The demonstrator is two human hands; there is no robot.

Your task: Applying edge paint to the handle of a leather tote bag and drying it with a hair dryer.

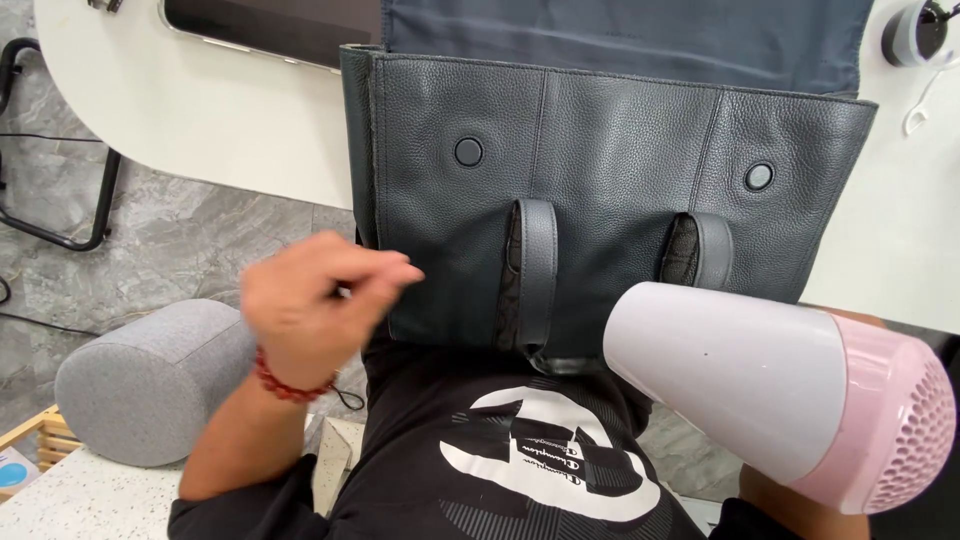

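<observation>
Your left hand has open air left of the dark grey pebbled-leather bag; below it sits a grey fabric cylinder stool. The white-and-pink hair dryer blocks the bag's lower right corner.

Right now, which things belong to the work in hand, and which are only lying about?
In use: dark leather bag, white and pink hair dryer, left hand.

Lying about: grey cushion, dark screen, white table.

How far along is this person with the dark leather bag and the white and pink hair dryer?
Done: the dark grey leather bag lies on the white table with its flap thrown open. In hand: the white and pink hair dryer is close to the bag's lower edge; the left hand, blurred, hovers beside the bag. Left: nothing shows the dryer inside the bag.
</observation>
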